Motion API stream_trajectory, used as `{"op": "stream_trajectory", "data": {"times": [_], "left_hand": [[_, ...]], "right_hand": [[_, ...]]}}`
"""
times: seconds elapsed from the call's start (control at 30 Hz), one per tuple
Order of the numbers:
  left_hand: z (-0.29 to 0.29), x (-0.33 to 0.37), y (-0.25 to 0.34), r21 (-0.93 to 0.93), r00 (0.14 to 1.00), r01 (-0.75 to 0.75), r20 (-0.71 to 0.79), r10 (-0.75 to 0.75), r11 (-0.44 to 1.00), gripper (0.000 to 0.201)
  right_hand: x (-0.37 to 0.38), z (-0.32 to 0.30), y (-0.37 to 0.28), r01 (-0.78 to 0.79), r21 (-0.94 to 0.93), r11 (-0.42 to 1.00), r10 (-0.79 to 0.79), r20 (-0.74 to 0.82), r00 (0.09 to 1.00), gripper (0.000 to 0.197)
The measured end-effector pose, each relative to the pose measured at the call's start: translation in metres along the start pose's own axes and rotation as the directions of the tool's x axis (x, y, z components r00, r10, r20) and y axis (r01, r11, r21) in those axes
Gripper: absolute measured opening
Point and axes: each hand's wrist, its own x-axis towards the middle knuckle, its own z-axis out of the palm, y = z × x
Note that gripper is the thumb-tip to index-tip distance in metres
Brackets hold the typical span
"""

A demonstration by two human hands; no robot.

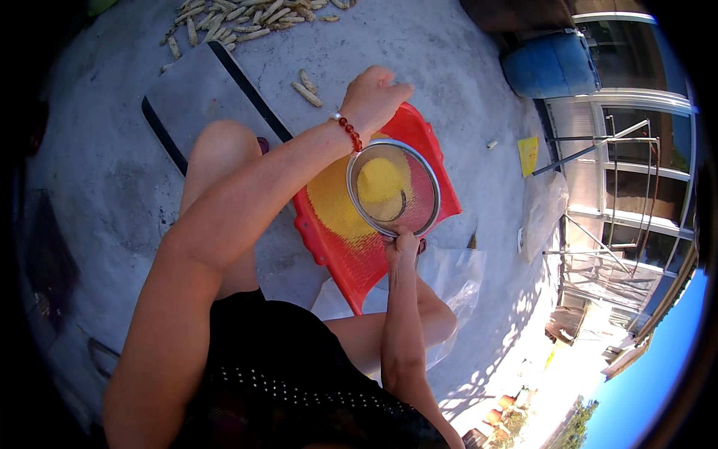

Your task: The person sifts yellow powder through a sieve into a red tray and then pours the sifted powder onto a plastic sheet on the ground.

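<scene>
My right hand (404, 243) grips the near rim of a round metal sieve (434, 212). A heap of fine yellow meal (380, 180) lies in its mesh, beside a dark curved mark or strip. Under the sieve is a red plastic scoop-shaped tray (351, 273), with more yellow meal (329, 202) spread over its left part. My left hand (374, 101), a red bead bracelet at the wrist, is raised over the tray's far edge, just beyond the sieve. Its fingers are curled in; whatever they may hold is hidden.
Bare corn cobs (254, 15) are piled at the far left, with a couple of loose cobs (306, 90) nearer. A grey dark-edged board or mat (198, 93) lies left of the tray. Clear plastic sheeting (456, 277) is at right. A blue barrel (550, 63) and metal frame (613, 138) stand by the building.
</scene>
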Motion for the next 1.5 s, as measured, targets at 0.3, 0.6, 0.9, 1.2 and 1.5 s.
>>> {"op": "stream_trajectory", "data": {"times": [0.3, 0.6, 0.9, 1.2, 1.5], "left_hand": [[0.001, 0.001, 0.004, -0.011, 0.999, -0.022, -0.044, 0.022, 1.000, 0.035], [-0.008, 0.009, 0.006, 0.050, 0.999, 0.035, 0.006, -0.036, 0.998, 0.050], [-0.004, 0.011, 0.008, 0.023, 0.999, 0.006, -0.036, -0.005, 1.000, 0.051], [-0.003, 0.010, 0.014, 0.053, 0.999, -0.025, -0.041, 0.027, 0.998, 0.052], [-0.003, 0.009, 0.017, 0.044, 0.998, -0.012, -0.060, 0.015, 0.999, 0.052]], "right_hand": [[-0.002, -0.001, -0.011, -0.081, -0.025, 0.996, 0.081, 0.014, 0.997, 0.020], [-0.012, 0.012, -0.022, -0.080, -0.033, 0.996, 0.081, 0.022, 0.997, 0.017], [0.005, -0.011, -0.025, -0.119, -0.045, 0.992, 0.121, 0.040, 0.992, 0.021], [0.014, -0.019, -0.029, -0.092, -0.019, 0.996, 0.093, 0.053, 0.994, 0.012], [0.034, -0.018, -0.033, -0.125, 0.138, 0.982, 0.110, 0.108, 0.988, 0.017]]}}
